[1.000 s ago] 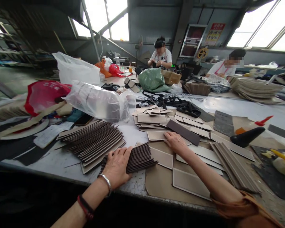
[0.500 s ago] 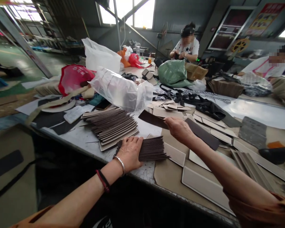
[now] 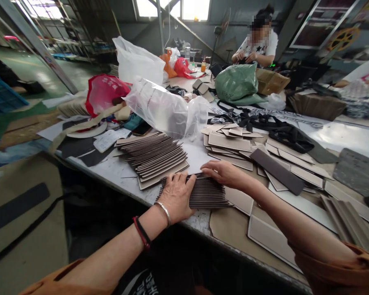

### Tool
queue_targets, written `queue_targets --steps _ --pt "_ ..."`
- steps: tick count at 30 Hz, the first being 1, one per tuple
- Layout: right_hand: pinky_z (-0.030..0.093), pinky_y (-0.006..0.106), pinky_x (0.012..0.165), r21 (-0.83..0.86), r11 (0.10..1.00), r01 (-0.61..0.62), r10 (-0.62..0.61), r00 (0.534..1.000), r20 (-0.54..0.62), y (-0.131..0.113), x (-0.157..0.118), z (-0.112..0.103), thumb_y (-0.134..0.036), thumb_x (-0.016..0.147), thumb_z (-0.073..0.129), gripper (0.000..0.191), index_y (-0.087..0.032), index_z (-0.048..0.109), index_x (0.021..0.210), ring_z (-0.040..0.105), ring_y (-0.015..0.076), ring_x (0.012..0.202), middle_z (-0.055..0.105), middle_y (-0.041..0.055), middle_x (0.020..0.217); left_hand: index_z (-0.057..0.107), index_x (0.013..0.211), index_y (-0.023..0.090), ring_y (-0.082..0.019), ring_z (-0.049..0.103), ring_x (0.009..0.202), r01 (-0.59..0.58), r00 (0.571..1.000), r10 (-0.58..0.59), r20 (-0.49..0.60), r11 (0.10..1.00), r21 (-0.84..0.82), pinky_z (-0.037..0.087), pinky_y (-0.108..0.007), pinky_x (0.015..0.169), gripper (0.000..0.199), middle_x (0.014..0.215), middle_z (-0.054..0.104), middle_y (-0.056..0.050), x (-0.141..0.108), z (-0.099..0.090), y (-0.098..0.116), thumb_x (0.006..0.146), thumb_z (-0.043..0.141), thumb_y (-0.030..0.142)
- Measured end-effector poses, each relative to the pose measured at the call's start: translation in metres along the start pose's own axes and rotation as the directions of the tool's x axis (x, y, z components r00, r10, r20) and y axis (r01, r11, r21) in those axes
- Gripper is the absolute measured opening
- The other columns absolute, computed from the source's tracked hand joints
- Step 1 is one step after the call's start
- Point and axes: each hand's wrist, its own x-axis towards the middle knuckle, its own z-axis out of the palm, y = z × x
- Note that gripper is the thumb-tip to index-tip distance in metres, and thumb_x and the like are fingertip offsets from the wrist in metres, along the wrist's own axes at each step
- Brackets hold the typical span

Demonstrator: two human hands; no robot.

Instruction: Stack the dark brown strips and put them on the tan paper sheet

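A stack of dark brown strips (image 3: 207, 192) lies fanned out at the table's near edge. Spread over its left part is my left hand (image 3: 177, 196), its fingers bent across the strips and gripping them. At the stack's far right edge is my right hand (image 3: 219, 172), fingers curled together against the strips; what it may pinch is hidden. Just behind and left sits a bigger fanned pile of brown pieces (image 3: 156, 157). Light beige panels (image 3: 229, 141) are heaped behind my right hand, and one dark strip (image 3: 276, 170) rests across others on the right.
Clear plastic bags (image 3: 169, 108), a red bag (image 3: 106, 94) and a green bag (image 3: 236, 84) stand farther back. Black straps (image 3: 283, 131) lie on the right. More beige panels cover the near right of the table (image 3: 141, 194). A person (image 3: 258, 45) sits across it.
My right hand has moved left and down to the small stack; the dark strip it held in the air no longer shows separately. The view has shifted right. My left hand stays on the stack.
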Motion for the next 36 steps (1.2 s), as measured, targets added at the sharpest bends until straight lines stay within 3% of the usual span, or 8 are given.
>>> queue_targets --steps 4,7,11,16,21,24,29,36 --pt "0.039 0.035 0.093 0.178 0.967 -0.180 0.221 0.944 -0.245 0.020 -0.023 -0.001 -0.042 0.092 0.037 0.040 -0.014 0.060 0.109 0.054 0.0224 0.106 0.060 0.0113 0.111 0.035 0.131 0.021 -0.029 0.042 0.112 -0.033 0.999 0.033 -0.005 0.999 -0.024 0.028 -0.046 0.096 0.076 0.120 0.046 -0.013 -0.001 0.000 0.000 0.062 0.064 0.039" --pt "0.035 0.038 0.099 0.359 0.892 -0.273 0.349 0.923 -0.166 0.018 -0.033 0.008 -0.050 0.094 0.028 0.052 -0.013 0.057 0.115 0.050 0.0233 0.113 0.057 0.0117 0.118 0.026 0.136 0.021 -0.030 0.039 0.116 -0.033 0.999 0.033 0.001 0.999 -0.029 0.024 -0.047 0.099 0.083 0.125 0.043 -0.015 -0.002 0.001 0.000 0.064 0.063 0.039" --pt "0.035 0.038 0.099 0.504 0.823 -0.264 0.356 0.930 -0.095 -0.003 -0.034 0.024 -0.059 0.092 0.025 0.058 -0.015 0.057 0.113 0.050 0.0242 0.111 0.057 0.0097 0.116 0.024 0.138 0.017 -0.032 0.033 0.122 0.007 1.000 -0.006 0.019 1.000 -0.005 0.018 -0.050 0.102 0.087 0.130 0.040 -0.017 0.000 0.002 -0.001 0.064 0.061 0.042" --pt "0.032 0.042 0.102 0.581 0.771 -0.261 0.330 0.944 -0.014 -0.008 -0.040 0.023 -0.069 0.083 0.039 0.071 -0.016 0.044 0.129 0.045 0.0266 0.117 0.051 0.0120 0.125 0.033 0.133 0.014 -0.030 0.046 0.105 0.029 0.997 -0.029 0.072 1.000 -0.008 0.031 -0.046 0.091 0.081 0.114 0.051 -0.016 0.010 -0.003 -0.001 0.062 0.059 0.043" --pt "0.025 0.045 0.106 0.495 0.844 -0.209 0.217 0.975 0.041 -0.013 -0.052 0.005 -0.074 0.066 0.059 0.102 -0.016 0.023 0.142 0.033 0.0304 0.125 0.035 0.0148 0.136 0.039 0.129 0.014 -0.032 0.048 0.101 0.034 0.992 -0.032 0.121 0.999 -0.021 0.035 -0.046 0.087 0.085 0.108 0.054 -0.015 0.016 -0.021 0.003 0.054 0.063 0.046" --pt "0.026 0.043 0.107 0.376 0.913 -0.157 0.157 0.987 0.031 -0.023 -0.060 0.004 -0.062 0.066 0.068 0.100 -0.020 0.021 0.143 0.031 0.0289 0.125 0.031 0.0125 0.135 0.037 0.130 0.015 -0.032 0.048 0.102 0.033 0.990 -0.024 0.139 0.998 -0.061 0.035 -0.047 0.088 0.090 0.109 0.054 -0.015 0.012 -0.024 0.009 0.052 0.064 0.050" --pt "0.031 0.041 0.105 0.293 0.948 -0.124 0.142 0.989 -0.040 -0.024 -0.070 0.026 -0.038 0.060 0.079 0.098 -0.021 0.026 0.140 0.037 0.0269 0.120 0.033 0.0115 0.127 0.033 0.134 0.012 -0.032 0.047 0.105 0.021 0.996 -0.017 0.084 0.999 -0.049 0.033 -0.049 0.093 0.096 0.114 0.052 -0.017 0.001 -0.008 0.015 0.052 0.068 0.049" --pt "0.036 0.040 0.102 0.254 0.962 -0.106 0.126 0.990 -0.063 -0.024 -0.069 0.029 -0.033 0.060 0.079 0.089 -0.023 0.033 0.134 0.042 0.0257 0.113 0.038 0.0093 0.120 0.012 0.142 0.019 -0.036 0.015 0.135 -0.020 0.990 -0.003 -0.141 0.987 -0.162 0.013 -0.055 0.109 0.115 0.146 0.020 -0.018 -0.036 0.010 -0.028 0.052 0.075 0.053"
